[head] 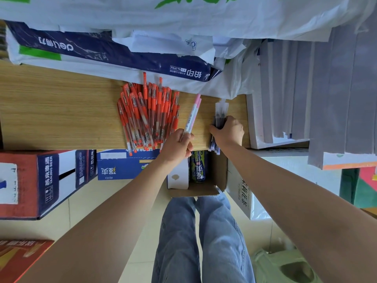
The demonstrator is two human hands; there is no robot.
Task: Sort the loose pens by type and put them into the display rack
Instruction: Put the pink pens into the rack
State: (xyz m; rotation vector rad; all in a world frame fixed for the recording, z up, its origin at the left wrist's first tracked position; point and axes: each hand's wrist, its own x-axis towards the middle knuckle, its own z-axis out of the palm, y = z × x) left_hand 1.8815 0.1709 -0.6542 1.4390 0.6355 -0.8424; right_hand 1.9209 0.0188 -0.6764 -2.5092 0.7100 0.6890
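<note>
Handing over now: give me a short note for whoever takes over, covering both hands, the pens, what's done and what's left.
Left hand grips two pink pens, tips pointing away over the wooden table.
Right hand grips a bundle of dark pens at the table's near edge.
Red pens lie piled on the table.
Done: pens grouped by type.
Left: racking all three groups; the display rack is not in view.

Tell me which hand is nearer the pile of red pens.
Left. The left hand, holding pink pens, sits just right of the red pens; the right hand grips a dark pen bundle farther right.
</note>
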